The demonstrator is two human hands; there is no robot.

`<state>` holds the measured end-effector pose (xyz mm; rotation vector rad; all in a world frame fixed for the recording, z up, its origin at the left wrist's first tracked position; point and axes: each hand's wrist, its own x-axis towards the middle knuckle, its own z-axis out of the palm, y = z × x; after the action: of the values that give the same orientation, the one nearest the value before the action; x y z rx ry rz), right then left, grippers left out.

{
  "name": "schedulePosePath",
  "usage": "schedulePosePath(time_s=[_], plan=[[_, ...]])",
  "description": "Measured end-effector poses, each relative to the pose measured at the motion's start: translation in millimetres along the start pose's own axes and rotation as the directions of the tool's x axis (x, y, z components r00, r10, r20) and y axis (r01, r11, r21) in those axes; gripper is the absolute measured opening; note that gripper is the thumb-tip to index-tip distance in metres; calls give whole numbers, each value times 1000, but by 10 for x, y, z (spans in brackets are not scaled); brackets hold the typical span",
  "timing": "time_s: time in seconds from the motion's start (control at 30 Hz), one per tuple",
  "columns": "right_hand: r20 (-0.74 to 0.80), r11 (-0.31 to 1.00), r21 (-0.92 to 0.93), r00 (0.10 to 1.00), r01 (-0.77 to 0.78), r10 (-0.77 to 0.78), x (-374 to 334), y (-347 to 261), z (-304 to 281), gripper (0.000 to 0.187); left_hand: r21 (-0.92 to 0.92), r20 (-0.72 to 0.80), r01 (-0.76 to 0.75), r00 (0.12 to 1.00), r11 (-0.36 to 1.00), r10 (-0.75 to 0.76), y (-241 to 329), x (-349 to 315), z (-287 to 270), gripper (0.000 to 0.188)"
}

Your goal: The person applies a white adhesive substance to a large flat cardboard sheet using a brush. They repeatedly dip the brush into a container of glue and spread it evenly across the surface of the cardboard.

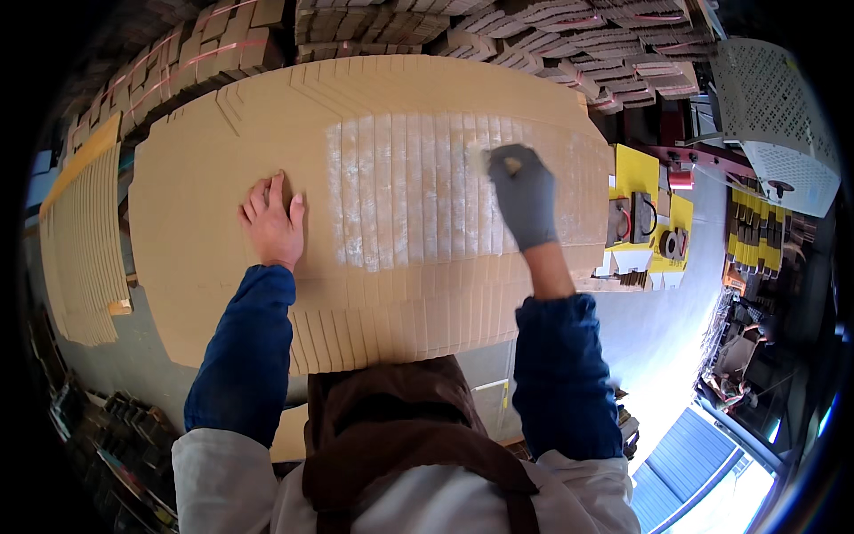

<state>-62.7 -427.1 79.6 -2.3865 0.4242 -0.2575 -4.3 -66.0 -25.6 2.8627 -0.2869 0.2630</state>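
Fanned-out brown cardboard sheets [213, 151] lie before me in overlapping layers, their edges forming a row of narrow strips. A patch of white, paste-like smears [400, 187] covers the strips in the middle. My left hand [274, 218], bare, rests flat on the plain cardboard left of the patch, fingers stretched out. In a grey glove, my right hand [527, 196] is closed over the patch's right part. It grips what looks like a brush [513, 165]; a tan handle end shows, and its pale tip is blurred and mostly hidden.
Bundled cardboard stacks [227, 49] line the far side. Another fanned cardboard stack [84, 240] stands at the left. On the right are a tape roll [672, 244], dark blocks with handles [639, 216] on yellow sheets, and a white perforated panel [778, 107].
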Motion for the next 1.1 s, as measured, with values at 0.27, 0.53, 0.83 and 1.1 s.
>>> schedulePosePath(time_s=[0.27,0.53,0.83,1.1], plan=[[-7,999,33,1000,26,-26,-422,-378,-42,10,-24,9,-1,1000,1000,1,28,1,5,49],[20,997,-9,997,76,-76,-865,-458,104,11,-24,-9,12,1000,1000,-12,13,-17,12,49],[-61,970,-221,994,-97,86,-1048,-100,-115,11,-46,0,15,1000,999,-15,36,-14,20,49],[-10,996,92,1000,-8,9,-580,-750,633,11,-43,19,39,999,998,-38,1,-2,-36,49]])
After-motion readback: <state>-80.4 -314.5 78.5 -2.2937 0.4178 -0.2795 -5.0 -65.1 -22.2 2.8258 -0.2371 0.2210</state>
